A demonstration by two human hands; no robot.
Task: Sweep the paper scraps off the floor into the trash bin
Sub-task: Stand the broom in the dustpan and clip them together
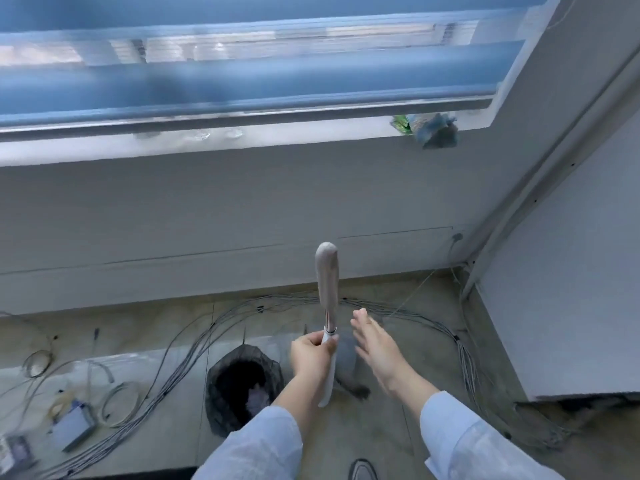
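The floor [398,441] is dull grey-brown tile, meeting a pale grey wall [242,202] below a window with blue blinds [242,81]. Bundles of grey cables [180,372] loop across the floor, with small boxes [71,427] at the left. A round trash bin [242,386] lined with a black bag stands on the floor just left of the hands; something pale lies inside. The left hand [311,355] has its fingers wrapped around a broom handle [327,289], grey grip on top, white shaft below, held nearly upright. The right hand [375,344] hovers just beside the handle, fingers spread, gripping nothing. Both sleeves [467,441] are light blue.
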